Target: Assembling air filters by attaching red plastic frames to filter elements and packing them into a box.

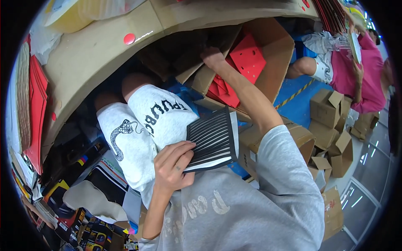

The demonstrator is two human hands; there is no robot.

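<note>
My left hand (173, 165) is closed on the near edge of a stack of flat black-and-white pieces (211, 140), held over my lap. Its edges fan out as dark and pale stripes. My right arm stretches forward under the table, across an open cardboard box (272, 54). The right hand (213, 57) is by the box's left flap with its fingers curled. Shadow hides the fingertips and whatever they may grip. Inside that box lie red flat pieces (248, 58) with small holes, some of them tilted.
A tan tabletop (104, 52) with a red dot sticker (129, 39) curves overhead. Red sheets (37, 104) are stacked at the left. Several small cartons (326, 108) stand at the right, near a person in a pink top (370, 77). Printed boxes (94, 234) lie lower left.
</note>
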